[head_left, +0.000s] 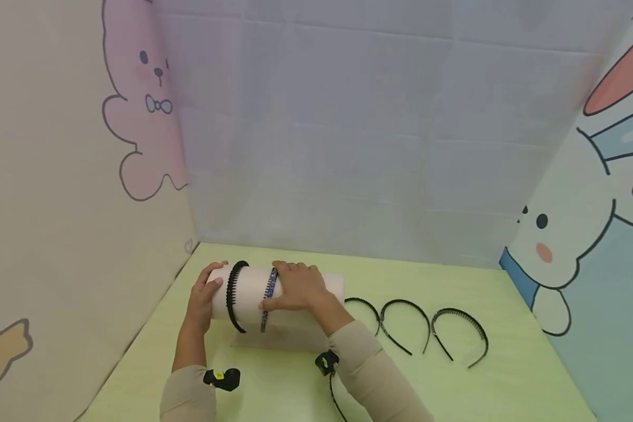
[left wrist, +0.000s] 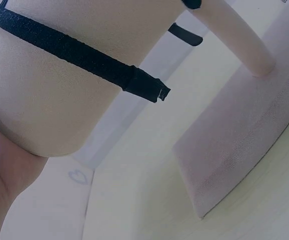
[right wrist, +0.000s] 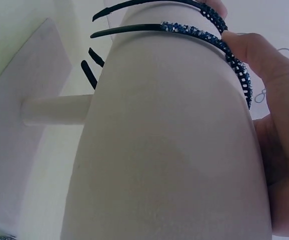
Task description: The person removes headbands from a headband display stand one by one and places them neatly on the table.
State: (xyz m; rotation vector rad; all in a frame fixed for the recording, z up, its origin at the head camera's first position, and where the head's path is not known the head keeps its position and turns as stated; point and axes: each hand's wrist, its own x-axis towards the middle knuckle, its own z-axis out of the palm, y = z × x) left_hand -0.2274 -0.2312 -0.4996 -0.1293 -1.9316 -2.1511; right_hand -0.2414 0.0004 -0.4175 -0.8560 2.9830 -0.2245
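A padded white headband stand, a cylinder lying sideways on a post, is in front of me. At its left end my left hand grips the rim, thumb toward me. A black toothed headband sits round the cylinder near that hand. To its right is a blue glittery headband, also astride the cylinder. My right hand holds this one, fingers over the top and thumb on the near side. In the right wrist view the thumb presses against the glittery band.
The stand's flat base rests on the pale green table. Three dark headbands, the nearest partly hidden, the middle and the rightmost, lie right of the stand. Walls with cartoon animals enclose the table.
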